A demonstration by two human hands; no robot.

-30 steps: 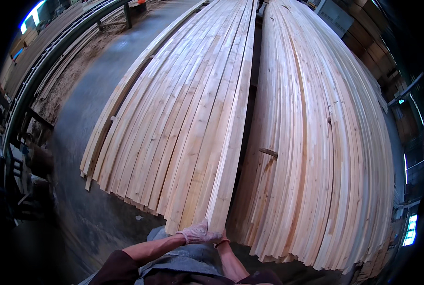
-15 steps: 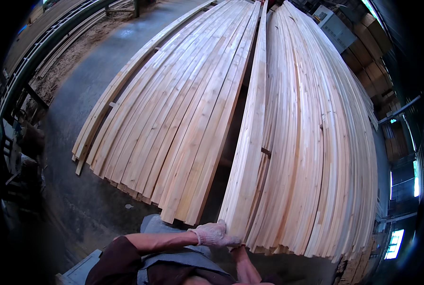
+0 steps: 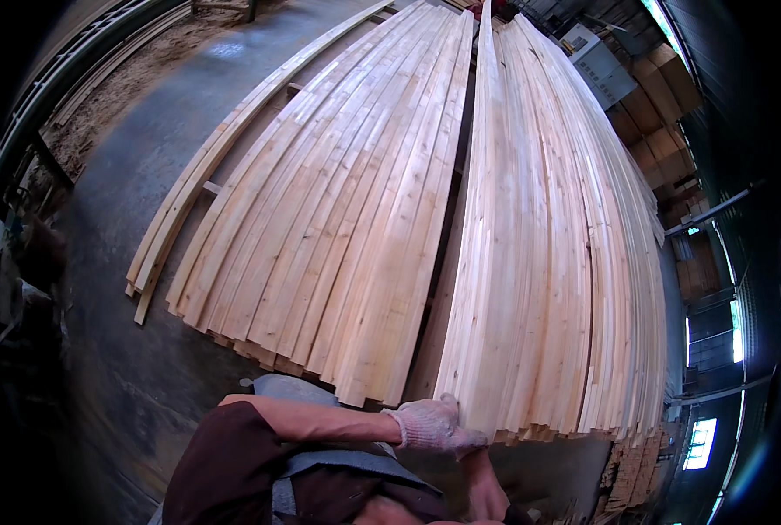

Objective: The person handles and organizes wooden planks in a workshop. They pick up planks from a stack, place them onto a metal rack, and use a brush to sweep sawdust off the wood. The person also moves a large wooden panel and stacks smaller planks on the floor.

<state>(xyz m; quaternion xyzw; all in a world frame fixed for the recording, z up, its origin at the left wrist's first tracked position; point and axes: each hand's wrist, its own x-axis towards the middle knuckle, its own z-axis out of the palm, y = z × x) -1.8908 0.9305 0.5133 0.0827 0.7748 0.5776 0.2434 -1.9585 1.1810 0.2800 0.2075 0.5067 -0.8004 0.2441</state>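
Observation:
My left hand (image 3: 436,426), in a pale knitted glove, is closed on the near end of a long pale wooden board (image 3: 480,385), its thumb up along the board's left edge. Lines run along that side, and I cannot tell whether it is one board or several together. My right hand is mostly hidden under the board's end and behind the left one; its wrist (image 3: 480,477) shows just below. The board lies along the left edge of the right-hand stack of boards (image 3: 557,350). Beside it, across a dark gap, spreads the left-hand stack (image 3: 320,262).
A few separate boards (image 3: 181,197) lie at the far left, on cross-pieces. Grey floor (image 3: 111,350) runs along the left, up to a dark metal rail (image 3: 32,114). Cardboard-coloured stacks (image 3: 662,122) and a pale cabinet (image 3: 596,66) stand at the far right.
The held board has shifted right against the right-hand stack, covering the strip of side faces seen before. Both hands moved right with it, and the view shifted slightly.

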